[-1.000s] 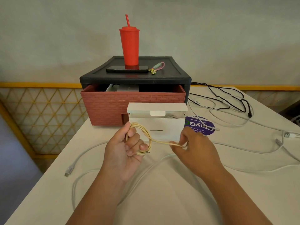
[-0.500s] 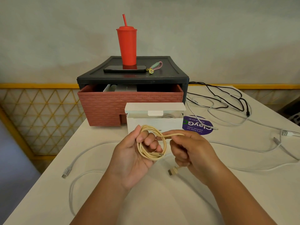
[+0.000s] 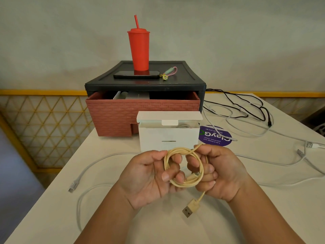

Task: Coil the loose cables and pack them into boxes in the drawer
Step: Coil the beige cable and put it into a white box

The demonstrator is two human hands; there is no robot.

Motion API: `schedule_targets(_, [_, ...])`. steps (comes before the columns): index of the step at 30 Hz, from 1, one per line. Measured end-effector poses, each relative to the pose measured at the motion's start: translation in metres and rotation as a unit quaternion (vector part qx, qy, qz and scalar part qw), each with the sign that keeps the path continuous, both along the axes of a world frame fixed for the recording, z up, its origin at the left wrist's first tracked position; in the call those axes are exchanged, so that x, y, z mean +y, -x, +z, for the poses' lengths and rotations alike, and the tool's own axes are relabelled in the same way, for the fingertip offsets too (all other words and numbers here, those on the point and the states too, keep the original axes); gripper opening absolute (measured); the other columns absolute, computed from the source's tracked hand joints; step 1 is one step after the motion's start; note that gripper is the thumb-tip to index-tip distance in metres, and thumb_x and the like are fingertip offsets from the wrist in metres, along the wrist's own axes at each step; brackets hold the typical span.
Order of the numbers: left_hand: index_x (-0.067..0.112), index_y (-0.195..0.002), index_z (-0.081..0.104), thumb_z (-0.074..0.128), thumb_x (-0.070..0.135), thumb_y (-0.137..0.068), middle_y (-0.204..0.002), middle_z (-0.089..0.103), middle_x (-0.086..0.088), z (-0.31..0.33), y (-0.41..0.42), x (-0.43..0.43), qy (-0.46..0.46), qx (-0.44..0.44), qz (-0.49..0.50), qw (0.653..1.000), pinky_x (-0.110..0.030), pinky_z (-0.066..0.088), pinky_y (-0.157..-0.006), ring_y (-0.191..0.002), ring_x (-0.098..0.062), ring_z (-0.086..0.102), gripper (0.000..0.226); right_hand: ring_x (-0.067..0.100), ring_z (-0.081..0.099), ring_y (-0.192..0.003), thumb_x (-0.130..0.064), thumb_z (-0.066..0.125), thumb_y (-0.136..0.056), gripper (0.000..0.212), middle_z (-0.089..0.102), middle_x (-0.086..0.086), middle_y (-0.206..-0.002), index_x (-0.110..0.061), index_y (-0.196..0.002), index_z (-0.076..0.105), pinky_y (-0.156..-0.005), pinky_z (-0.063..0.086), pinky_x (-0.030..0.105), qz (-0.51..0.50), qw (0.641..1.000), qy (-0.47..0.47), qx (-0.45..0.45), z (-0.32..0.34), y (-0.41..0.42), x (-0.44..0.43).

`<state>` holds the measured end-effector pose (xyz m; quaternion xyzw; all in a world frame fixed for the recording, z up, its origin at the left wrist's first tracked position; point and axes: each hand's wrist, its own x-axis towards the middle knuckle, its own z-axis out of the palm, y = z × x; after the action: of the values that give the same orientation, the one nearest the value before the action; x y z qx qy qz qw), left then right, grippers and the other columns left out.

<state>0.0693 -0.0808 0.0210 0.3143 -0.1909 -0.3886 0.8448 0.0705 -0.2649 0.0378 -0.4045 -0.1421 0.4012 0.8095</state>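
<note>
A cream USB cable (image 3: 184, 166) is wound into a small coil between my hands above the table. My left hand (image 3: 149, 176) holds the coil's left side with fingers curled through it. My right hand (image 3: 218, 173) grips the right side, and the USB plug (image 3: 190, 207) dangles below it. Just behind the hands stands a white cardboard box (image 3: 168, 136) with its lid flap up and a white cable inside. The brick-patterned red drawer (image 3: 123, 111) is pulled open from the black cabinet (image 3: 175, 81), with white boxes showing inside.
A red tumbler (image 3: 139, 50), a phone (image 3: 136, 74) and a keychain (image 3: 168, 73) sit on the cabinet. Loose white cables (image 3: 91, 166) trail over the white table at left and right; black cables (image 3: 246, 106) lie at the back right by a purple sticker (image 3: 215, 136).
The last loose length of cream cable has been wound onto the coil. My right hand has closed in onto the coil, and the plug now hangs below it.
</note>
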Motion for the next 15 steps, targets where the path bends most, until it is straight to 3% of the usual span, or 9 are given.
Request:
schedule_targets(5, [0.005,-0.088,0.065,0.039,0.041,-0.094,-0.065,0.067,-0.003,-0.002,-0.003,0.002,-0.047,-0.033,-0.09,0.994,-0.038,0.046,-0.089,-0.085,-0.019,0.065,0.045,0.004,0.017,-0.035,-0.035,0.068,-0.071,0.026,0.042,-0.013,-0.04,-0.011,-0.063,0.066,-0.035,0.028,0.011,0.062,0.998,0.021,-0.012,-0.006,-0.003,-0.001])
schedule_targets(8, [0.013,-0.08,0.066,0.046,0.047,-0.092,-0.054,0.062,0.005,-0.002,-0.003,0.002,-0.074,-0.047,-0.109,0.99,-0.03,0.05,-0.077,-0.075,-0.012,0.065,0.041,0.003,0.017,-0.035,-0.037,0.07,-0.069,0.027,0.037,-0.013,-0.039,-0.012,-0.062,0.066,-0.036,0.027,0.011,0.077,0.996,0.031,-0.013,-0.006,-0.003,0.0])
schedule_targets(12, [0.017,-0.076,0.06,0.056,0.046,-0.087,-0.047,0.051,0.011,0.001,0.001,-0.002,-0.057,-0.058,-0.069,0.994,-0.025,0.046,-0.065,-0.059,-0.008,0.055,0.031,0.004,0.017,-0.035,-0.035,0.074,-0.065,0.027,0.038,-0.011,-0.038,-0.01,-0.061,0.067,-0.035,0.028,0.012,0.056,0.998,0.026,0.005,-0.004,-0.003,-0.001])
schedule_targets(15, [0.019,-0.067,0.057,0.069,0.043,-0.078,-0.04,0.04,0.011,0.004,0.006,-0.01,-0.074,-0.049,0.019,0.996,-0.022,0.038,-0.054,-0.047,-0.007,0.045,0.029,0.003,0.018,-0.03,-0.032,0.076,-0.06,0.027,0.036,-0.008,-0.036,-0.008,-0.057,0.065,-0.032,0.026,0.011,-0.027,0.998,0.049,0.021,0.001,0.0,0.001])
